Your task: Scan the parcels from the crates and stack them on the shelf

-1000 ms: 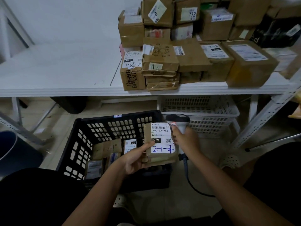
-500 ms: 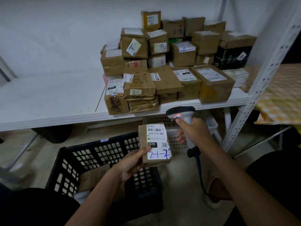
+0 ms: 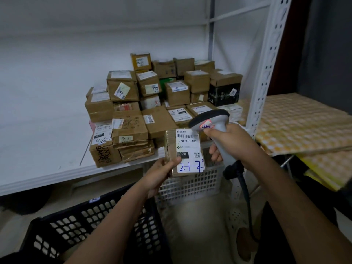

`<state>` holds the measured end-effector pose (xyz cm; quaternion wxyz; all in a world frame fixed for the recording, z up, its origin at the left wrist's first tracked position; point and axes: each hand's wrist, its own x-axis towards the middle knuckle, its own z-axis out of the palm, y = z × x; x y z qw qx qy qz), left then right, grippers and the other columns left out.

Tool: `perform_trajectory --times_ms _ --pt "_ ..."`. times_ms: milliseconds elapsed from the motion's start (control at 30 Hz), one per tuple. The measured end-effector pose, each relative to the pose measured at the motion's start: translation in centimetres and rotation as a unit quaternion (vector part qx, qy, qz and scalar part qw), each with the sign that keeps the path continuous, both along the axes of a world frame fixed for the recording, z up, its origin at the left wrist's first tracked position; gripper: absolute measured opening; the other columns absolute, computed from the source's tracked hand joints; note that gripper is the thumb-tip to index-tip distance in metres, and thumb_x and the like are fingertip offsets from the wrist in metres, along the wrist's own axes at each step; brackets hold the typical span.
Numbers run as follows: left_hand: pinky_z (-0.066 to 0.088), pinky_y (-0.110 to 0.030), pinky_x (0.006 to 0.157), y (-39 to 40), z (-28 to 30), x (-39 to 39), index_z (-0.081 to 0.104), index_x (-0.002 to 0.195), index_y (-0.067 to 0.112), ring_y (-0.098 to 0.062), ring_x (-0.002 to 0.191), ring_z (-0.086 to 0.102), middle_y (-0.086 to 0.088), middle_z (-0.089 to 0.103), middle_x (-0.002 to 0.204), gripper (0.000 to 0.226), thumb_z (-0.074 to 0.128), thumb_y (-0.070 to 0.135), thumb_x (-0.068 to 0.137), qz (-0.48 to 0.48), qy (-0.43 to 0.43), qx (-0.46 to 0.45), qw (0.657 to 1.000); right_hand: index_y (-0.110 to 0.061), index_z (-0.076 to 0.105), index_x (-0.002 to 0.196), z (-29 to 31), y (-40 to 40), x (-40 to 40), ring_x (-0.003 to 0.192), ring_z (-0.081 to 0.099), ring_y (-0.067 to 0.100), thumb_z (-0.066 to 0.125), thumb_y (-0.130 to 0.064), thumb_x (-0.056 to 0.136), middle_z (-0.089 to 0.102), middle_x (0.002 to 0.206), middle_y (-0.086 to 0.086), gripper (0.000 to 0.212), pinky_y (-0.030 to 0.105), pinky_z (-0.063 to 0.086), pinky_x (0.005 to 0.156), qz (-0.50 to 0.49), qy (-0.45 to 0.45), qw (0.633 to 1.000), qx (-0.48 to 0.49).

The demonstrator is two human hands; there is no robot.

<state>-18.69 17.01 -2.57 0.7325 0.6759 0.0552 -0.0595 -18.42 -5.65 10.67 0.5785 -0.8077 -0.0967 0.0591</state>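
Note:
My left hand (image 3: 160, 173) grips a small brown parcel (image 3: 183, 152) by its lower left corner, thumb on its white label marked 070-070-A80. The parcel is raised in front of the white shelf (image 3: 43, 149). My right hand (image 3: 228, 141) holds a grey barcode scanner (image 3: 211, 121) by the handle, its head just above the parcel's top right corner. A pile of brown parcels (image 3: 160, 103) is stacked on the shelf behind. The black crate (image 3: 91, 221) sits below my left arm; its inside is hidden.
A white mesh crate (image 3: 190, 183) stands under the shelf behind the held parcel. The white perforated shelf upright (image 3: 266, 63) rises at right, with yellow patterned sheets (image 3: 304, 122) beyond it. The scanner's black cable (image 3: 245, 197) hangs down beside a sandalled foot (image 3: 240, 231).
Both hands rose from above the black crate to shelf height, carrying the parcel and the scanner. The view tilted up, so the shelf pile is now behind the parcel.

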Motion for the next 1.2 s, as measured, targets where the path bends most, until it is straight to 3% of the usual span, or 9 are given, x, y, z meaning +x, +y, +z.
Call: perform_trajectory --times_ms 167,300,567,800,967,1067,1200 --pt "0.048 -0.04 0.103 -1.5 1.5 0.3 0.052 0.133 0.016 -0.019 0.111 0.068 0.0 0.075 0.115 0.074 0.078 0.054 0.074 -0.01 0.0 -0.001 1.0 0.002 0.063 0.091 0.7 -0.3 -0.2 0.047 0.062 0.026 0.059 -0.033 0.096 0.065 0.057 0.014 0.035 0.028 0.049 0.048 0.008 0.003 1.0 -0.009" --pt "0.047 -0.042 0.105 -1.3 1.1 0.5 0.05 0.138 0.012 -0.021 0.112 0.068 -0.004 0.073 0.119 0.09 0.083 0.058 0.068 -0.007 -0.001 0.006 1.0 0.005 0.061 0.094 0.9 -0.7 -0.2 0.047 0.061 0.025 0.059 -0.031 0.097 0.065 0.059 0.017 0.036 0.028 0.05 0.049 0.007 0.01 1.0 0.003" --pt "0.045 -0.048 0.108 -1.0 1.1 0.6 0.047 0.14 0.012 -0.022 0.113 0.068 -0.005 0.072 0.12 0.096 0.084 0.061 0.066 -0.009 0.001 0.014 1.0 0.003 0.059 0.086 1.3 -0.8 -0.3 0.046 0.06 0.025 0.058 -0.028 0.097 0.064 0.056 0.015 0.033 0.028 0.049 0.049 0.021 0.024 0.999 -0.008" --pt "0.05 -0.039 0.102 -1.2 1.3 0.2 0.054 0.132 0.016 -0.018 0.108 0.07 -0.003 0.074 0.115 0.054 0.07 0.041 0.087 -0.01 0.007 0.022 1.0 0.003 0.057 0.086 1.7 -0.8 -0.6 0.045 0.06 0.024 0.057 -0.028 0.098 0.064 0.056 0.015 0.033 0.028 0.049 0.049 0.027 0.024 0.999 0.007" --pt "0.046 -0.044 0.108 -1.1 1.2 -0.4 0.053 0.135 0.015 -0.02 0.111 0.069 -0.004 0.074 0.117 0.067 0.074 0.049 0.081 -0.01 0.017 0.024 1.0 0.003 0.06 0.086 1.3 -0.8 -0.4 0.05 0.061 0.028 0.058 -0.03 0.097 0.065 0.059 0.018 0.035 0.03 0.05 0.051 0.029 0.021 0.999 0.007" --pt "0.05 -0.043 0.104 -1.0 1.1 -1.0 0.052 0.136 0.015 -0.021 0.112 0.068 -0.003 0.073 0.117 0.074 0.077 0.052 0.076 -0.011 0.054 0.025 0.998 0.003 0.062 0.087 1.0 -0.8 0.4 0.05 0.062 0.028 0.059 -0.031 0.097 0.067 0.06 0.017 0.035 0.028 0.051 0.049 0.017 0.017 1.0 0.019" --pt "0.052 -0.044 0.1 -1.6 3.4 -2.2 0.058 0.132 0.013 -0.024 0.113 0.068 -0.008 0.073 0.119 0.061 0.069 0.042 0.08 -0.041 0.073 0.0 0.996 -0.002 0.063 0.09 1.7 -1.3 1.5 0.05 0.065 0.025 0.059 -0.032 0.097 0.068 0.059 0.013 0.03 0.028 0.051 0.049 -0.01 -0.015 0.999 0.047"
